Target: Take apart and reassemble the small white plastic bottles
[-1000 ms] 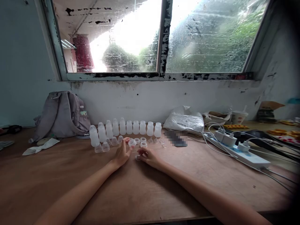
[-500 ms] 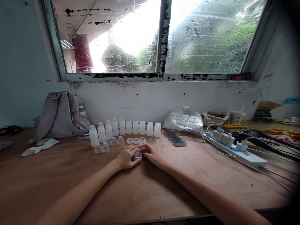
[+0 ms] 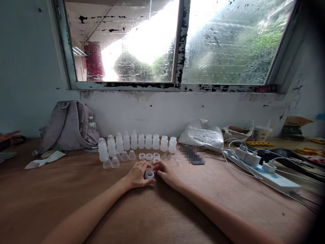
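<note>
A translucent white bottle collar ring [image 3: 149,174] with a clear inner part lies on the wooden table between my hands. My left hand [image 3: 138,174] curves around its left side, thumb stretched out in front of it and fingers behind. The ring shows almost whole, and I cannot tell whether the hand touches it. On the right, my right hand [image 3: 166,173] rests with bent fingers apart from the thumb, its fingertips just beside the ring. Behind them sit several white collar rings [image 3: 149,156], one partly overlapped by my right fingers.
Frosted baby bottles [image 3: 142,141] stand in a row, with clear dome caps [image 3: 115,162] before the left ones. Thin clear rings [image 3: 179,162] lie near a blurred phone [image 3: 196,159]. A power strip [image 3: 269,176] with cables is right; a backpack [image 3: 67,125] left. Another person's hand [image 3: 11,136] shows far left.
My left thumb has moved off the ring toward me, opening the grip. My right fingers have drawn back slightly. Another person's hand has appeared at far left; the view has shifted slightly.
</note>
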The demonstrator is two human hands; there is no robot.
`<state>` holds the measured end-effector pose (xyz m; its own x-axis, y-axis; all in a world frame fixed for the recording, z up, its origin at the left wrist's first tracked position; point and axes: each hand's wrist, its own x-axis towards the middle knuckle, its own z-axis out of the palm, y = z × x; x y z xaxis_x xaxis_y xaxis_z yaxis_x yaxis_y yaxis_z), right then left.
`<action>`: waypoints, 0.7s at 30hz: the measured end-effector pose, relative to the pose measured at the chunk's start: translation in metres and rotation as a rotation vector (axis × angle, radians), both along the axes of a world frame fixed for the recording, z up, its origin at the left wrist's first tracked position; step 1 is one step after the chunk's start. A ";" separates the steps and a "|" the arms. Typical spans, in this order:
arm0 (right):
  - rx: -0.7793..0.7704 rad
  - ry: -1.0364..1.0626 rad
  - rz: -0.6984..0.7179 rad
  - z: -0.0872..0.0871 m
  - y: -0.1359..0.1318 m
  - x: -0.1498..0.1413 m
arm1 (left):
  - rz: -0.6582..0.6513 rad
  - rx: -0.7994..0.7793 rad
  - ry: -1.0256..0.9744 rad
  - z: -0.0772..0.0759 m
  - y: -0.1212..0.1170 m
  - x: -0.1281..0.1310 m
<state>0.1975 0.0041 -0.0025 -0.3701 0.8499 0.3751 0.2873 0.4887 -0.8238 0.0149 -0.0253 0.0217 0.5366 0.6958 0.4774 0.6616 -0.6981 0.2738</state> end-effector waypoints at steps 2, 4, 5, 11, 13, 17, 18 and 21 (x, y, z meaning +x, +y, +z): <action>0.054 -0.038 -0.005 0.001 -0.003 -0.001 | -0.010 0.016 -0.031 0.000 0.000 -0.001; 0.142 -0.089 0.003 0.004 -0.009 -0.003 | -0.021 0.015 -0.060 0.000 0.000 -0.001; 0.196 -0.115 0.019 0.006 -0.013 -0.004 | -0.022 0.001 -0.088 0.000 0.000 -0.001; 0.378 -0.163 0.075 0.017 -0.034 -0.011 | 0.021 -0.243 -0.440 0.000 -0.004 0.008; 0.360 -0.154 0.024 0.017 -0.035 -0.013 | -0.005 -0.327 -0.527 -0.004 -0.003 0.012; 0.310 -0.146 -0.104 0.015 -0.029 -0.013 | 0.010 -0.510 -0.722 -0.012 0.002 0.017; 0.300 -0.139 -0.126 0.015 -0.027 -0.013 | 0.039 -0.529 -0.773 -0.013 0.003 0.018; 0.288 -0.114 -0.182 0.015 -0.021 -0.012 | 0.051 -0.510 -0.825 -0.010 -0.001 0.018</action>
